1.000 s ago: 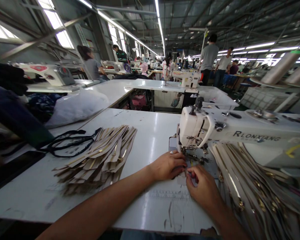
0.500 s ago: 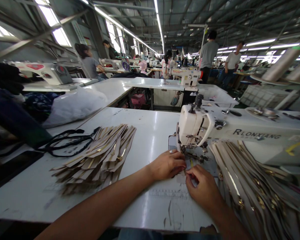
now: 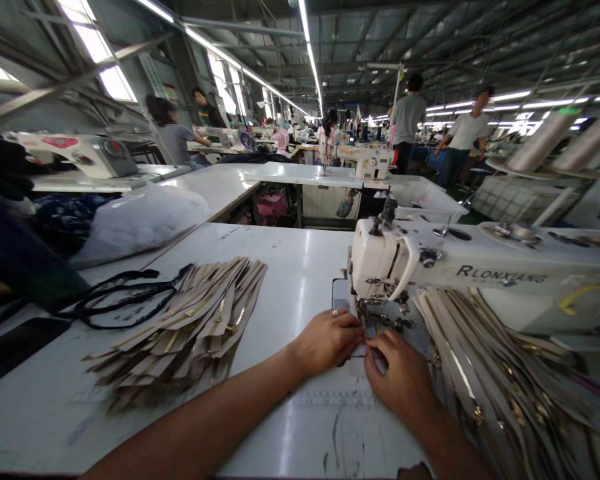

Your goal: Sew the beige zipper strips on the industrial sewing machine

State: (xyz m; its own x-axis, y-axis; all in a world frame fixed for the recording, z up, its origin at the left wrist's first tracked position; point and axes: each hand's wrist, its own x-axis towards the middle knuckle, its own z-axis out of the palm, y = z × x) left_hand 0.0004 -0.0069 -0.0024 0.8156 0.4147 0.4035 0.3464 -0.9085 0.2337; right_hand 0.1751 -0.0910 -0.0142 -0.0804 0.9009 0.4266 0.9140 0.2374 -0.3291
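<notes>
Both my hands are at the needle area of a white sewing machine. My left hand, with a ring on one finger, is closed, its fingertips just left of the presser foot. Close by on the right, my right hand pinches thumb and forefinger together. Whatever lies between the fingertips is small and mostly hidden, so I cannot make it out. A pile of beige zippers with gold teeth lies left of my hands. More beige zippers hang in a bundle to the right, beneath the machine arm.
Black straps lie at the left of the white table. Behind them sits a white plastic bag. Another sewing machine and a clear bin stand ahead. Thread cones rise at right. Several people work farther back.
The view has shifted slightly, so the scene sits lower and further left. My fingertips are a little closer together at the needle. The person in white at the right has changed pose.
</notes>
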